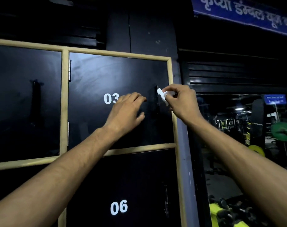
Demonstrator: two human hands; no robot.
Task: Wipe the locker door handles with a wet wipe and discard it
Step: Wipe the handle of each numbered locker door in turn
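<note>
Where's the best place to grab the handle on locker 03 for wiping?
Pinch the handle near its top from the right side, through the wet wipe. It is a slim upright bar by the right edge of the door, so a side grip should slide down its length.

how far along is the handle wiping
Nothing visibly finished. In hand: the right hand pinches a white wet wipe at the top of the black vertical handle on black locker door 03, the left hand flat on that door. Left: likely the handle on door 06 and the handle on the left-hand door, then discarding the wipe.
</note>
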